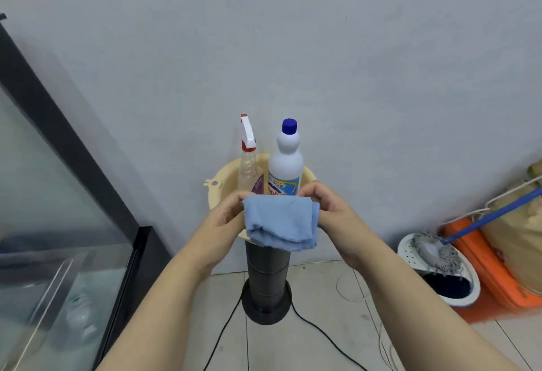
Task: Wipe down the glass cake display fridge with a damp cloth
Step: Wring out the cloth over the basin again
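Observation:
A folded light-blue cloth (281,222) hangs between both hands in the middle of the view. My left hand (223,224) pinches its left edge and my right hand (331,212) pinches its right edge. The cloth is held above a cream basin (218,194) that sits on a dark cylindrical stand (268,279). The glass cake display fridge (52,224), with a black frame, fills the left side.
In the basin stand a clear spray bottle (249,165) with a red-and-white trigger and a white bottle (286,162) with a blue cap. Black cables run across the tiled floor. At the right are a mop (437,250), its white bucket (466,291) and an orange box (492,268).

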{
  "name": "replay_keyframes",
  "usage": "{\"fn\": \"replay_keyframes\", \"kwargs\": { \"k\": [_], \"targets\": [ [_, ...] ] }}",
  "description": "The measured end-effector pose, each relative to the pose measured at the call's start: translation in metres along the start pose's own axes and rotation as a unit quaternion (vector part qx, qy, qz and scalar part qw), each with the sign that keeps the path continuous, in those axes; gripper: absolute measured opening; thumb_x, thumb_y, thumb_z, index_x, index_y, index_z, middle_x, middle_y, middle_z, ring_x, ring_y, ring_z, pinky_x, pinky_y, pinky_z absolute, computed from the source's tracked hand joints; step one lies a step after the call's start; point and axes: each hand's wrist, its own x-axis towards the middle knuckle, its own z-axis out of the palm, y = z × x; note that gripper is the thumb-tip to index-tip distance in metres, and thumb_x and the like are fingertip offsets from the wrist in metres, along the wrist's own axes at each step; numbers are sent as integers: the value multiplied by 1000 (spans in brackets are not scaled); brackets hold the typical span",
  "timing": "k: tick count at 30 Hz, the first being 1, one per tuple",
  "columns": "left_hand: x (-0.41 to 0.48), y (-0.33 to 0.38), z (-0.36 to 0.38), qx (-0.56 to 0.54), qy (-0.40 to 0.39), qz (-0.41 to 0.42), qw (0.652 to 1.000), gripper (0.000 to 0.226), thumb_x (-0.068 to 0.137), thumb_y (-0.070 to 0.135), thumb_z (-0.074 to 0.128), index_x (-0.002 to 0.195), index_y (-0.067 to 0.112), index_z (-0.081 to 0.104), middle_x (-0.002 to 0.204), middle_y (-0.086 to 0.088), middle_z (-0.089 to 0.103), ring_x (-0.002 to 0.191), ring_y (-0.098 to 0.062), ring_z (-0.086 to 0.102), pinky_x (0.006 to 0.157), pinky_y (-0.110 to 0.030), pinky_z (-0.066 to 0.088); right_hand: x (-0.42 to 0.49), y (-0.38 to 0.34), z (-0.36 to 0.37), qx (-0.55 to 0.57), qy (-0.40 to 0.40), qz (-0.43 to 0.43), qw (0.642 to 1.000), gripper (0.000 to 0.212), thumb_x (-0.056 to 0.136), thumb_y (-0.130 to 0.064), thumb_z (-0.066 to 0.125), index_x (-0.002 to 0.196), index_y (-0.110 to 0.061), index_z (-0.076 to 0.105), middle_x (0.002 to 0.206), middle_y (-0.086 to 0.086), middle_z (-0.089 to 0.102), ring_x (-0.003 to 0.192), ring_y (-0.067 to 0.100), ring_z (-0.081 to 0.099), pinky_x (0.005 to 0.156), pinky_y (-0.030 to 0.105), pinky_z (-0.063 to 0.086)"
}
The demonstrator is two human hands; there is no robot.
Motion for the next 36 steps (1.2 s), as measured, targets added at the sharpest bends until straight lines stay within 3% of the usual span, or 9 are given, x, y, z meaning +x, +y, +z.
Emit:
{"fn": "replay_keyframes", "kwargs": {
  "k": [4, 8, 11, 15, 18, 23, 30, 33, 36],
  "targets": [
    [34, -19, -15, -8, -5, -76, 997, 21, 99, 13, 40, 97, 26, 56, 74, 14, 68, 73, -5, 61, 62, -19, 52, 36, 17, 7, -13, 6, 85, 996, 13, 87, -13, 54, 78, -21, 51, 72, -11, 55, 69, 8, 47, 66, 22, 36],
    [61, -39, -29, -55, -22, -157, 986, 18, 98, 32, 41, 111, 26, 53, 105, -9, 68, 92, -24, 66, 78, -40, 55, 66, 33, 15, -21, 32, 162, 986, 9, 93, -19, 50, 84, -21, 51, 80, -6, 57, 76, 12, 49, 69, 25, 38],
    [78, -51, -40, -138, -29, -214, 967, 32, 98, 36, 40, 124, 21, 50, 116, -16, 65, 109, -35, 61, 91, -55, 47, 81, 41, 15, 58, 47, 197, 978, 18, 93, -20, 52, 107, -13, 60, 101, 3, 69, 87, 16, 62, 79, 32, 50],
    [90, -59, -42, -220, -34, -247, 943, 50, 92, 53, 37, 123, 19, 56, 113, -15, 67, 106, -32, 63, 87, -49, 50, 90, 43, 0, 138, 51, 209, 967, 39, 95, -32, 40, 115, -11, 65, 111, 7, 69, 95, 20, 62, 89, 38, 46],
    [93, -59, -35, -204, -38, -234, 950, 42, 81, 54, 58, 107, 21, 56, 105, -6, 67, 93, -21, 64, 74, -40, 53, 94, 44, -7, 104, 19, 204, 973, 44, 85, -49, 54, 118, -20, 62, 113, -3, 68, 101, 14, 64, 86, 30, 49],
    [90, -58, -26, -220, -2, -210, 953, 47, 72, 20, 67, 116, 13, 52, 103, -8, 68, 89, -19, 65, 70, -35, 55, 101, 48, -19, 83, 4, 177, 981, 50, 79, -11, 72, 122, -23, 51, 105, -4, 69, 94, 12, 66, 85, 30, 51],
    [83, -58, -11, -230, 57, -192, 952, 52, 76, 18, 65, 125, 12, 49, 110, -15, 68, 95, -26, 67, 70, -35, 56, 101, 61, -33, 124, -102, 211, 964, 54, 73, -15, 75, 121, -14, 52, 115, 5, 68, 104, 24, 66, 83, 38, 55],
    [77, -59, -8, -192, 26, -214, 957, 40, 87, 14, 63, 125, 13, 50, 112, -14, 68, 103, -29, 65, 80, -39, 56, 101, 67, -36, 64, -92, 213, 971, 40, 78, -9, 73, 114, -8, 56, 112, 11, 68, 103, 28, 65, 88, 40, 52],
    [76, -54, -4, -128, -21, -237, 963, 25, 96, 18, 50, 121, 14, 50, 112, -9, 68, 102, -25, 66, 83, -41, 55, 102, 65, -37, -105, -91, 155, 978, 16, 92, -19, 60, 102, -10, 52, 92, 8, 61, 84, 22, 58, 74, 33, 47]
  ]
}}
